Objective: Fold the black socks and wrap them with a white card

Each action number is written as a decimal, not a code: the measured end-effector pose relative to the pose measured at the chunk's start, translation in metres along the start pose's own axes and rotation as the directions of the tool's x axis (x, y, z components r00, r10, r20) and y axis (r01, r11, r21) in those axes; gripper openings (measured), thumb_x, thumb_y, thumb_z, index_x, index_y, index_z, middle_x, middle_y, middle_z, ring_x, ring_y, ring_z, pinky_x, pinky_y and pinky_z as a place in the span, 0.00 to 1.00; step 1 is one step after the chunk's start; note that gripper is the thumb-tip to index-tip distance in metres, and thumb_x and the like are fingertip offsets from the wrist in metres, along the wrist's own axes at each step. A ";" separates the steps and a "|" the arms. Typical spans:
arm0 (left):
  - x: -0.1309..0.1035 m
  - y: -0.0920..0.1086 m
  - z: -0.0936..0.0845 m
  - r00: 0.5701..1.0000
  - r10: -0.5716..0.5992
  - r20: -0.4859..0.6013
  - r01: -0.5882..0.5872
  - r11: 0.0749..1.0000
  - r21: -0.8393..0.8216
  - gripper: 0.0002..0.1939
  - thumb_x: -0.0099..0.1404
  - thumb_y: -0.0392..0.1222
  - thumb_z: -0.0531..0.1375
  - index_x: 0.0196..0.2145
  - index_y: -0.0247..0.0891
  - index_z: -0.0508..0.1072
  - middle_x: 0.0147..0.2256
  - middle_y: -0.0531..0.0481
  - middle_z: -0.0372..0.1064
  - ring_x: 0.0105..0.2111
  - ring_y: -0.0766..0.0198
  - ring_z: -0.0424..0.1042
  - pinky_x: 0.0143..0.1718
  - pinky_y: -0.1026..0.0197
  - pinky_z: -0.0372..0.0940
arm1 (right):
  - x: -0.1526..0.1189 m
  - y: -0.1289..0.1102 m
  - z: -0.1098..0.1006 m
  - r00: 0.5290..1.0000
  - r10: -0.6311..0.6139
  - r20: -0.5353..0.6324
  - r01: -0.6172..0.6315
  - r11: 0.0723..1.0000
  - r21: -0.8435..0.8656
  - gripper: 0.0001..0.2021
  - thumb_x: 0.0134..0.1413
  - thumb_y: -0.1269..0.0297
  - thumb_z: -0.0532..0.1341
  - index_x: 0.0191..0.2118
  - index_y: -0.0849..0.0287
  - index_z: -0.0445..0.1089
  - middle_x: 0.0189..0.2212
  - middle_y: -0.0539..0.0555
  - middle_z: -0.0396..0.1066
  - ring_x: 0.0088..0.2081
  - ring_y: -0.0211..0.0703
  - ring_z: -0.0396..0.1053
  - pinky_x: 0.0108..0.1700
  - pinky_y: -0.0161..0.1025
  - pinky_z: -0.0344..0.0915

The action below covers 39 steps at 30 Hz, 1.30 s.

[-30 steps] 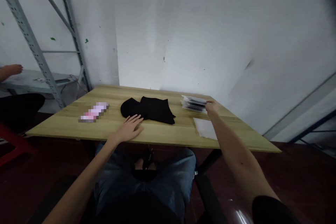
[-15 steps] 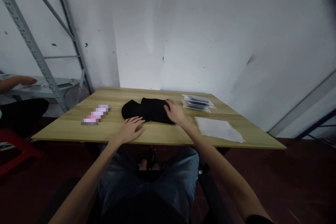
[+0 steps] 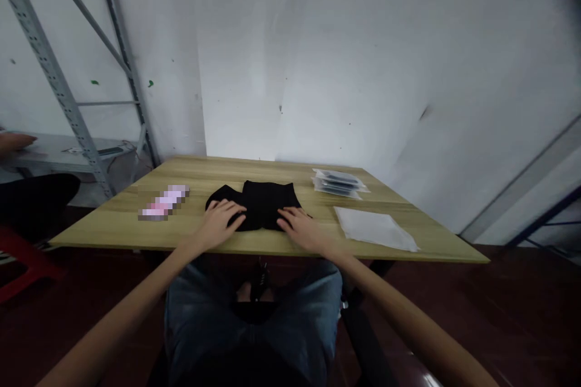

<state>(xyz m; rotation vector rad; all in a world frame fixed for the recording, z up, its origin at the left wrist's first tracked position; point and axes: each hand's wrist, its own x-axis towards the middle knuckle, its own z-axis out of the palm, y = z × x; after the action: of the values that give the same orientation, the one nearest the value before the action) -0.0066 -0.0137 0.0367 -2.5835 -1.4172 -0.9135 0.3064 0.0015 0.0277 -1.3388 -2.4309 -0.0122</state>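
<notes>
With fingers of the left hand (image 3: 220,222) a little spread and laid over the left part, and with those of the right hand (image 3: 304,231) gently bent and slightly parted, tips down near the right end: resting so on a soft black fabric piece with a notched outline (image 3: 267,196). No pinch to be made out on either side. Lying flat about the middle of the pale wood-grain tabletop (image 3: 104,227), near its front edge.

By judgement, already laid out and largely smoothed: fairly straight along the far side, notched toward the left, with a small point jutting out past the right fingers. Hard to tell whether folded or in one layer. Seemingly left undone: settling that point and the partly hidden near edge, if needed at all. Not wrapped, and covered by nothing but the hands.

To the right, apart from the fabric, a flat white film-like sheet (image 3: 376,228), untouched; cannot tell whether single or a bag. Behind it, a loose stack of flat packets with dark contents in cloudy film (image 3: 338,182), apparently already packed and out of hand. Toward the left end, a blurred pink-and-white oblong item (image 3: 164,201), likewise untouched. Farther out, past a grey perforated metal rack (image 3: 54,66), another person's hand (image 3: 18,142).
</notes>
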 end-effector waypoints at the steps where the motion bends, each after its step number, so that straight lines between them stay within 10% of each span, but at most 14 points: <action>1: 0.017 -0.008 0.000 0.999 -0.020 -0.047 0.019 1.000 -0.018 0.20 0.79 0.53 0.50 0.51 0.45 0.79 0.51 0.46 0.79 0.54 0.49 0.73 0.61 0.45 0.62 | 0.012 0.005 -0.007 0.999 0.030 -0.041 -0.030 1.000 -0.002 0.25 0.77 0.52 0.49 0.69 0.53 0.69 0.64 0.60 0.72 0.66 0.56 0.66 0.69 0.51 0.61; 8: 0.128 -0.071 0.041 0.953 -0.274 -0.128 0.261 0.959 -0.110 0.20 0.74 0.46 0.54 0.55 0.34 0.75 0.50 0.36 0.76 0.55 0.48 0.73 0.61 0.47 0.66 | 0.114 0.061 -0.027 0.946 0.322 0.037 -0.317 0.944 -0.092 0.23 0.73 0.62 0.57 0.68 0.64 0.67 0.64 0.69 0.70 0.61 0.56 0.71 0.64 0.45 0.64; 16: 0.131 -0.108 0.081 0.983 -0.184 0.019 0.185 0.968 -0.170 0.15 0.69 0.51 0.63 0.48 0.41 0.80 0.51 0.42 0.80 0.55 0.48 0.75 0.60 0.49 0.66 | 0.125 0.090 0.009 0.899 0.430 0.086 -0.418 0.900 -0.124 0.20 0.71 0.63 0.61 0.64 0.65 0.69 0.64 0.73 0.67 0.65 0.60 0.68 0.64 0.48 0.63; 22: 0.151 -0.098 0.086 0.982 -0.191 -0.007 0.186 0.963 -0.195 0.07 0.63 0.43 0.67 0.39 0.41 0.77 0.46 0.43 0.80 0.54 0.46 0.75 0.63 0.43 0.62 | 0.130 0.094 0.003 0.901 0.429 0.064 -0.427 0.903 -0.048 0.20 0.65 0.66 0.67 0.60 0.63 0.70 0.59 0.68 0.72 0.60 0.55 0.73 0.60 0.42 0.66; 31: 0.153 -0.073 0.047 0.982 -0.179 -0.063 0.144 0.919 -0.368 0.19 0.64 0.35 0.57 0.54 0.39 0.68 0.44 0.43 0.77 0.44 0.56 0.79 0.46 0.52 0.74 | 0.117 0.093 -0.027 0.936 0.346 -0.059 -0.338 0.934 0.117 0.20 0.62 0.72 0.63 0.59 0.58 0.71 0.53 0.57 0.80 0.54 0.47 0.76 0.56 0.41 0.69; 39: 0.060 -0.042 -0.010 0.961 0.238 0.140 -0.222 0.968 -0.121 0.20 0.60 0.31 0.56 0.48 0.47 0.73 0.45 0.50 0.78 0.48 0.55 0.77 0.62 0.49 0.65 | 0.024 0.081 -0.020 0.992 0.031 -0.124 -0.008 0.984 0.180 0.17 0.55 0.75 0.62 0.47 0.53 0.80 0.49 0.55 0.80 0.56 0.52 0.74 0.63 0.50 0.67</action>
<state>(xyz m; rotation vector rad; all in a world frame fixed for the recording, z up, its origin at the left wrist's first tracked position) -0.0198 0.0526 0.0664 -2.8746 -1.0907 -0.7899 0.3675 0.0617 0.0404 -1.2426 -2.2548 0.1207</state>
